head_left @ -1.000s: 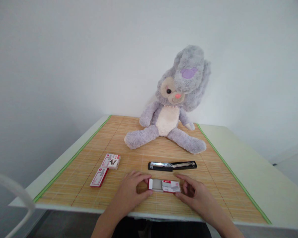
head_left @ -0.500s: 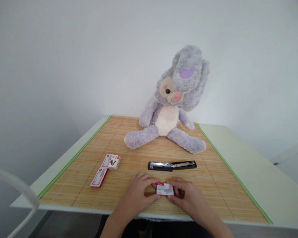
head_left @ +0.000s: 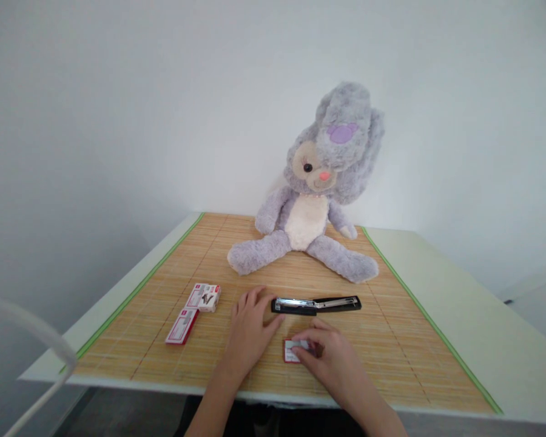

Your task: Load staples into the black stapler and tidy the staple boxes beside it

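A black stapler (head_left: 293, 306) lies folded wide open on the mat, its metal inside facing up. My left hand (head_left: 250, 321) rests by its left end, fingers spread, with the thumb just below the stapler; whether they touch is unclear. Nearer me, a small red-and-white box (head_left: 289, 352) sits on the mat, partly covered by my right hand (head_left: 327, 352). Thumb and forefinger of that hand are pinched together over the box. What lies between the fingertips is too small to make out.
Two more red-and-white boxes, one lower (head_left: 182, 326) and one upper (head_left: 203, 297), lie touching at left. A grey plush rabbit (head_left: 307, 221) sits at the back against the wall. The bamboo mat (head_left: 368, 364) has green edges. A white curved rod (head_left: 50, 340) crosses the lower left.
My left hand has let go of the small box and moved up and left to the stapler. My right hand has shifted left over the box, pinching above it.
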Motion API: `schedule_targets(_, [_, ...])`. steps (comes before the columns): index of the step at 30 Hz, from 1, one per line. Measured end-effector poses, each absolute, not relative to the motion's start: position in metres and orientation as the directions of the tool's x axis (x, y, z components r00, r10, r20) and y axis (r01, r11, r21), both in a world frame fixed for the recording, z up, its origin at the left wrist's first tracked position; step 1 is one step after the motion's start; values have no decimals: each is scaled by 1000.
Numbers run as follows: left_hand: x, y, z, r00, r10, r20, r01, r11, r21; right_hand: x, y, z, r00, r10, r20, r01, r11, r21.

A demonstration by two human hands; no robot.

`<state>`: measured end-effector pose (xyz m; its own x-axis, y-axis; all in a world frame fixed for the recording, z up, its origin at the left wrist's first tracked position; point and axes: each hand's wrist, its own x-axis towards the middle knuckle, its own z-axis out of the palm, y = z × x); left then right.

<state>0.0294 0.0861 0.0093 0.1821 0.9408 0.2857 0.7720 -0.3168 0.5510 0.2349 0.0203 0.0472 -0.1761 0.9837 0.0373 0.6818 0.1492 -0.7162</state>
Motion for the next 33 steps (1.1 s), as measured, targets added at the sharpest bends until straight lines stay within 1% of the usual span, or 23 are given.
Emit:
schedule_targets(3, [29, 88, 12, 214, 944, 251, 768, -322, 554, 237, 25, 50, -197, 977, 85, 673, 198, -713])
schedule_targets(6, [26, 85, 15, 260, 935, 241, 743, -353, 569, 242, 34, 54, -170, 972, 161, 659, 234, -715])
schedule_targets(9, [24, 78, 15, 296, 926, 236, 730, -378, 570, 248, 44, 56, -144, 965, 220, 696, 257, -671])
schedule_targets(11, [23, 73, 15, 308, 925, 223, 731, -380, 567, 250, 48, 57, -152, 960, 235, 726, 270, -633])
schedule_targets(17, [22, 65, 15, 298, 935, 191, 731, -352, 585, 250, 52, 58, -235, 957, 171, 752, 290, -591])
schedule_targets(22, [21, 65, 14, 296, 937, 185, 729, -347, 590, 249, 53, 57, -230, 964, 133, 781, 265, -565])
schedule_targets(26, [22, 65, 14, 293, 939, 179, 731, -341, 591, 258, 51, 62, -195, 967, 161, 808, 252, -533])
schedule_targets(30, [23, 64, 16, 287, 941, 179, 731, -336, 594, 273, 50, 72, -212, 962, 172, 856, 267, -443])
schedule_targets(33, [24, 64, 17, 280, 943, 179, 729, -330, 600, 278, 50, 75, -231, 958, 171, 870, 282, -405])
